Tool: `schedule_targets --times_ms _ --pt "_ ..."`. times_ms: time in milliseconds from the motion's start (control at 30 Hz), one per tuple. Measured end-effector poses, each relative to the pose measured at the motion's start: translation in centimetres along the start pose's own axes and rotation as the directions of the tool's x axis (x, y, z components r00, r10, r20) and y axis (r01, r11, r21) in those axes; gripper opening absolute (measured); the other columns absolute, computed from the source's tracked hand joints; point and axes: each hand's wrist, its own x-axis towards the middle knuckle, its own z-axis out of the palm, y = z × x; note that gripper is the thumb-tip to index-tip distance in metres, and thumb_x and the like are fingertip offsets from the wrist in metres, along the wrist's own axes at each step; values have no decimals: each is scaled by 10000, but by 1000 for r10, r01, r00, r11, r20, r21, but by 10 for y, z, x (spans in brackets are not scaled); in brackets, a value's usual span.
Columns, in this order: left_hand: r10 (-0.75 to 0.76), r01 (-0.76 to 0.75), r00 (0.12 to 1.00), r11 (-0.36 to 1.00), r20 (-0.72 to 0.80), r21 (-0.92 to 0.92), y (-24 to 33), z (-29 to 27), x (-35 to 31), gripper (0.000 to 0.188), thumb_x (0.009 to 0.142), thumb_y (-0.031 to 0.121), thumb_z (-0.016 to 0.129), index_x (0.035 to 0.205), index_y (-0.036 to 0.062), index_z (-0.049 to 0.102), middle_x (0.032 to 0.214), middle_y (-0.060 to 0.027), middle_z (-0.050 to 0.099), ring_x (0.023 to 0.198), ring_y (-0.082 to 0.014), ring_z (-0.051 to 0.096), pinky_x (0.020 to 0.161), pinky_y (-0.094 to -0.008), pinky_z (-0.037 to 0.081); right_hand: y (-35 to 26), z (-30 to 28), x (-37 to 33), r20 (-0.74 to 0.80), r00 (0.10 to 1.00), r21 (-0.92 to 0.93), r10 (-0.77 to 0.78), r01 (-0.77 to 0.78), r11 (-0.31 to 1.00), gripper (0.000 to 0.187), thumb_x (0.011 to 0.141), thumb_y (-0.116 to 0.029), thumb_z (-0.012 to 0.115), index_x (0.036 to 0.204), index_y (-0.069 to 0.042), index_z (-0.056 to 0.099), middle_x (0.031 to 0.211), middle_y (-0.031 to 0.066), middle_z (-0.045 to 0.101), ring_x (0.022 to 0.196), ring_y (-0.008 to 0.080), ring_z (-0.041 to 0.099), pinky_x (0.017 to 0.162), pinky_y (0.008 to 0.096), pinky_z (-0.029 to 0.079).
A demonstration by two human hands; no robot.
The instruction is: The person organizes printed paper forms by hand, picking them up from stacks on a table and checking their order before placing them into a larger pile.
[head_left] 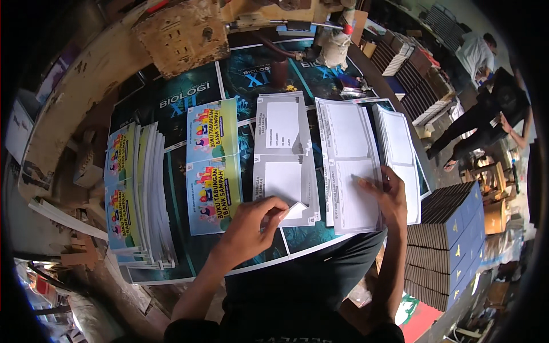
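Observation:
My left hand (pixel 249 228) is closed in a pinch on a small white piece that looks like folded paper (pixel 295 210), over the lower part of a stack of grey-bordered printed sheets (pixel 284 168). To the right, my right hand (pixel 392 197) grips the right edge of a lined sheet (pixel 357 197) on top of another stack, one finger lying on its face. Beside that hand rests a further pile of lined sheets (pixel 397 137). Left of the grey-bordered stack lie colourful cover sheets (pixel 214 131); a thicker, fanned pile of covers (pixel 123 200) sits at the far left.
Dark printed poster sheets (pixel 177 137) cover the tabletop. Worn machinery (pixel 183 37) and a wrapped post (pixel 334 48) stand at the back. Tall stacks of blue-covered books (pixel 449 246) rise at the right. Two other people (pixel 480 54) are farther off at the upper right.

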Motion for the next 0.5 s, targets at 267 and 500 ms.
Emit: schedule_targets --times_ms 267,500 --pt "16 -36 963 997 -268 -70 9 23 -15 313 945 9 635 1212 18 471 967 -165 724 905 -327 741 772 -360 569 3 1 -3 2 1000 25 -15 15 1000 884 695 -307 914 1337 145 507 1036 250 674 856 277 694 796 346 559" --pt "-41 -68 965 915 -258 -397 -10 27 -8 322 884 31 756 1172 -46 636 909 -93 701 798 -99 675 716 -206 527 12 -3 -2 16 1000 111 -17 15 994 765 774 -175 870 1380 68 470 1044 205 673 913 257 675 808 343 552"
